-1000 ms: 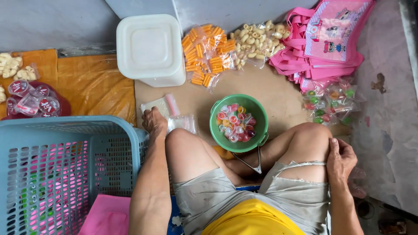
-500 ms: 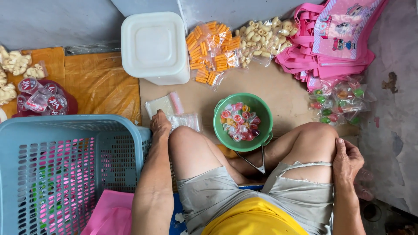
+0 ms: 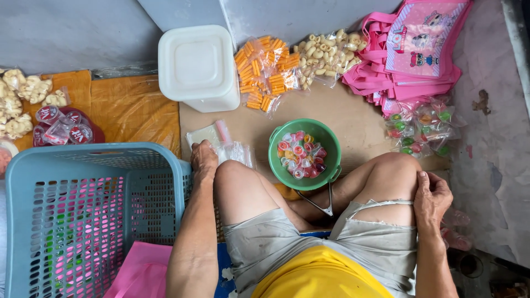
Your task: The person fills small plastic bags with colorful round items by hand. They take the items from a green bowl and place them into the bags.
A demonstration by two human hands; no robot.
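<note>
**Left hand on clear bags, right hand on knee**

Head view, the only one. You sit on the floor, knees up, looking straight down. Your left hand (image 3: 204,161) reaches forward past your left knee and lies on a small stack of clear bags (image 3: 221,144) on the cardboard (image 3: 359,118). The fingers (image 3: 200,148) are close together and curled down onto the bags; you can't tell whether they pinch one or just press. The bags sit just beside the rim of the blue basket (image 3: 83,221), between it and the green bowl (image 3: 304,154).

Your right hand (image 3: 432,200) is on the outer side of your right knee, fingers (image 3: 420,185) together, cupped on skin, holding no object.

The green bowl stands on the cardboard between your knees, close to the left shin, full of small jelly cups (image 3: 301,154) in mixed colours. A wire handle (image 3: 323,203) hangs from its near edge.

Farther out: a white lidded tub (image 3: 197,67) at top centre, a pack of orange sticks (image 3: 268,77) just right of it, then a pack of pale snacks (image 3: 326,52). Pink bags (image 3: 411,52) are piled at top right, with a clear pack of coloured cups (image 3: 422,129) below them, near your right knee. At left, an orange sheet (image 3: 132,107) carries a red-capped pack (image 3: 63,126) and more pale snacks (image 3: 19,102). The basket holds pink and green packs seen through its mesh.
</note>
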